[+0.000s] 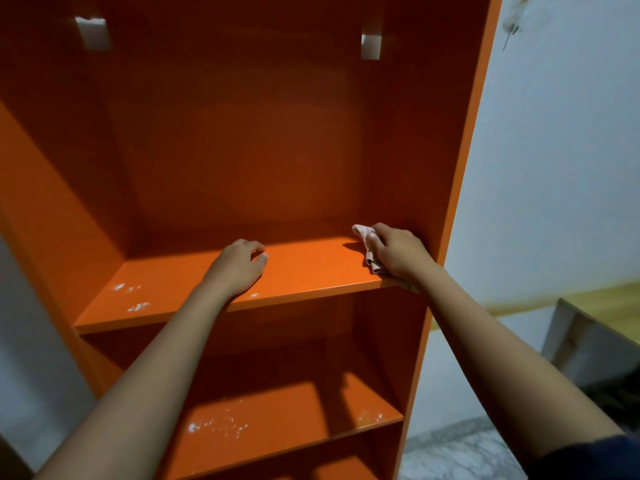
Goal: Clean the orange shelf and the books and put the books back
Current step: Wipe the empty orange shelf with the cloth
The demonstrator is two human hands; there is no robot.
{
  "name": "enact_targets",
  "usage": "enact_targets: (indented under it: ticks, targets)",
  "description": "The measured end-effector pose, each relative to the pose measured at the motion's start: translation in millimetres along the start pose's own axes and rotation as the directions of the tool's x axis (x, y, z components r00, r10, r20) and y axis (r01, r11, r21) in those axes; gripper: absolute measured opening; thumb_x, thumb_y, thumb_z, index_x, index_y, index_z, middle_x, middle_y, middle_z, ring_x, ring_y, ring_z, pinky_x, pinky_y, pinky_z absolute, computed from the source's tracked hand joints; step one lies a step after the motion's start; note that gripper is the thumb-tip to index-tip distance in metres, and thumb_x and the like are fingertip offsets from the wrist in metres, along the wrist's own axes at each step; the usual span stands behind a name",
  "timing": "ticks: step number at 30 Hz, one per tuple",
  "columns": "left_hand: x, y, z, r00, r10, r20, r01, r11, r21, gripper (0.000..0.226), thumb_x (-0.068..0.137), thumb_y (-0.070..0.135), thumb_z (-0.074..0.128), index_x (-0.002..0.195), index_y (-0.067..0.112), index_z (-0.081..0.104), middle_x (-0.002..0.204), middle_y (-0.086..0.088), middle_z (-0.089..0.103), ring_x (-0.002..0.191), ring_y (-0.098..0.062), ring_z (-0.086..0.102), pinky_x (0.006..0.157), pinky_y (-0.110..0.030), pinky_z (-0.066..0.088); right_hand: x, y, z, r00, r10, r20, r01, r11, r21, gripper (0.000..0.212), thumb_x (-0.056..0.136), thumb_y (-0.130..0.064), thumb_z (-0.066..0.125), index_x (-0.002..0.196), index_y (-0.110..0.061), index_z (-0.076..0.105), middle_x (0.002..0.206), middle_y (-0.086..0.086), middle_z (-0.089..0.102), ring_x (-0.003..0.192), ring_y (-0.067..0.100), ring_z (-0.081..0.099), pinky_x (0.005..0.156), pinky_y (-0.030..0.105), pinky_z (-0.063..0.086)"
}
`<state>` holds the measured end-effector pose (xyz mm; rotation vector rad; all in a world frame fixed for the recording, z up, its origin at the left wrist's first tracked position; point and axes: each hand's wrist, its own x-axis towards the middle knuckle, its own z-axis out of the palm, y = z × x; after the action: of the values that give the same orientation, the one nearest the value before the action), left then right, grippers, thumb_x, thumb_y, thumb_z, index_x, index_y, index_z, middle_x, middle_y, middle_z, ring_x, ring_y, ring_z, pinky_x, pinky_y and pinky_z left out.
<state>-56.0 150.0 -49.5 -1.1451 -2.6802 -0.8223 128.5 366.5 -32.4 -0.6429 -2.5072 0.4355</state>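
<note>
Orange shelf unit (242, 150) stands upright against a white wall (554, 168), seen close from the front. Left hand (239, 268) rests palm-down midway along the upper shelf board (311, 271), fingers loosely curled, holding nothing. Right hand (398, 252) grips a bunched pale pink cloth (369, 247) at the board's right end, just beside the side panel (433, 168). White specks (133, 296) mark the board's left end and the lower board (277, 427).
</note>
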Motion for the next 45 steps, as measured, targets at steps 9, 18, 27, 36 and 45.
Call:
enact_targets:
  ticks: [9,18,27,36,45]
  targets:
    - [-27,-9,-13,0.999,0.021,0.031,-0.021,1.0,0.001,0.033,0.097,0.032,0.045,0.124,0.017,0.057,0.133,-0.007,0.051,0.122,-0.026,0.047,0.101,-0.038,0.039,-48,-17,-1,0.984,-0.017,-0.18,0.011,0.999,-0.035,0.025,0.099,-0.029,0.037,0.104,-0.018,0.059,0.09,0.005,0.066,0.081,0.022,0.057,0.064,0.03,0.032]
    - [-54,-18,-31,0.999,0.026,0.042,-0.025,1.0,-0.019,0.032,0.097,0.028,0.046,0.124,0.015,0.058,0.136,-0.006,0.052,0.126,-0.025,0.045,0.104,-0.035,0.035,-78,-112,41,0.974,-0.194,-0.114,0.209,0.967,0.145,0.023,0.099,-0.027,0.042,0.103,-0.012,0.059,0.092,0.01,0.068,0.086,0.029,0.057,0.061,0.03,0.018]
    - [-53,-25,-36,0.998,-0.001,0.063,0.005,0.998,-0.069,0.033,0.096,0.03,0.049,0.126,0.017,0.057,0.138,-0.005,0.05,0.128,-0.023,0.044,0.106,-0.036,0.035,-44,-87,-8,0.951,-0.004,-0.308,0.174,0.832,0.527,0.021,0.099,-0.02,0.043,0.102,-0.012,0.061,0.09,0.003,0.065,0.078,0.014,0.057,0.064,0.022,0.043]
    - [-25,-21,-24,0.999,-0.026,0.041,0.027,0.999,-0.023,0.035,0.097,0.033,0.046,0.128,0.02,0.055,0.139,-0.004,0.046,0.128,-0.023,0.043,0.104,-0.037,0.036,-9,-19,16,0.98,0.098,-0.171,-0.104,0.994,-0.028,0.028,0.101,-0.034,0.03,0.116,-0.02,0.049,0.106,0.005,0.062,0.081,0.02,0.057,0.066,0.033,0.044]
    - [-9,-23,-19,1.0,-0.013,0.028,0.014,1.0,-0.024,0.033,0.097,0.033,0.046,0.126,0.021,0.056,0.136,-0.001,0.048,0.128,-0.021,0.042,0.105,-0.041,0.035,32,-5,12,0.959,0.017,0.281,-0.056,0.99,0.132,0.038,0.098,-0.049,0.032,0.128,-0.03,0.043,0.103,-0.002,0.06,0.084,0.016,0.06,0.065,0.03,0.045]
